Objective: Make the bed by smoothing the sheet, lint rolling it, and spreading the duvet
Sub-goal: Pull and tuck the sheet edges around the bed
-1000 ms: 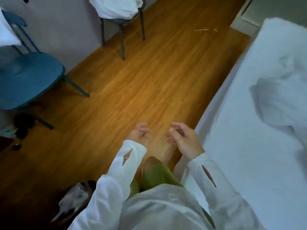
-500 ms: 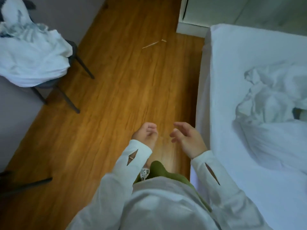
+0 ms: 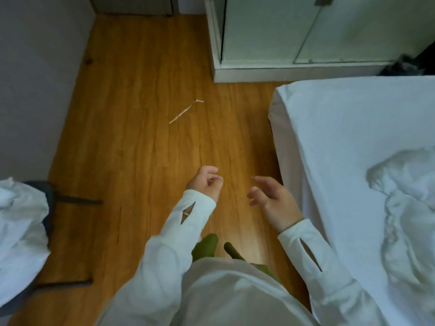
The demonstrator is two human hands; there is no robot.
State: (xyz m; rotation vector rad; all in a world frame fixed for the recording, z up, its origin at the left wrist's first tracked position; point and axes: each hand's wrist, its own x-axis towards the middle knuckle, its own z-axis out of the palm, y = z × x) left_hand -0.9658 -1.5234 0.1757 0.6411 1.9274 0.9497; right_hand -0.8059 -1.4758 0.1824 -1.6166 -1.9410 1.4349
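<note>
A white sheet (image 3: 341,128) covers the bed (image 3: 277,118) along the right side, mostly flat near its corner. A crumpled white duvet (image 3: 409,208) lies bunched on the sheet toward the right edge. Both hands hover over the wooden floor (image 3: 141,149) just beside the bed, holding nothing. The left hand (image 3: 206,183) has its grip loosely curled, fingers nearly together. The right hand (image 3: 274,200) has its grip apart, fingers spread. A thin pale stick (image 3: 184,111) lies on the floor ahead. At far left, white cloth (image 3: 18,236) is heaped on a dark chair (image 3: 49,198). A white cabinet (image 3: 282,43) stands beyond the bed.
</note>
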